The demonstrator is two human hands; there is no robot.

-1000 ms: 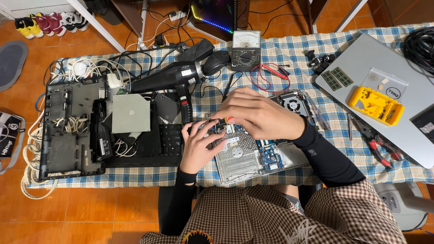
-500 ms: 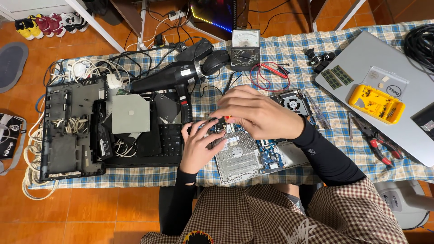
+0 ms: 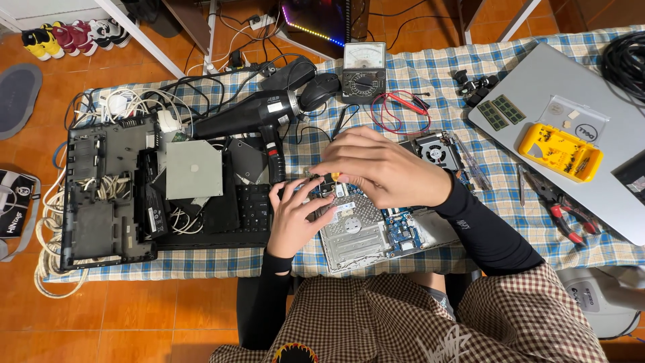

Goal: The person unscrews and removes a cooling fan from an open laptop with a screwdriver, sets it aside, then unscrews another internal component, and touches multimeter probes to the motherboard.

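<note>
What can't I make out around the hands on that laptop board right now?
Head view only:
- Tip of the yellow-handled tool: hidden under the right hand.
- Board area beneath both hands: covered, including by the left hand.
- Parts in the yellow tray: too small.
- Black cable coil: cut by the right edge.

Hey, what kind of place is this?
Probably a home electronics repair spot: a checkered-cloth table holds an opened laptop chassis, an analog multimeter and a circuit board under both hands.

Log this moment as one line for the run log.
left hand: resting on laptop board | right hand: pinching small yellow-black tool over board | nearby: hair dryer, cooling fan
</note>
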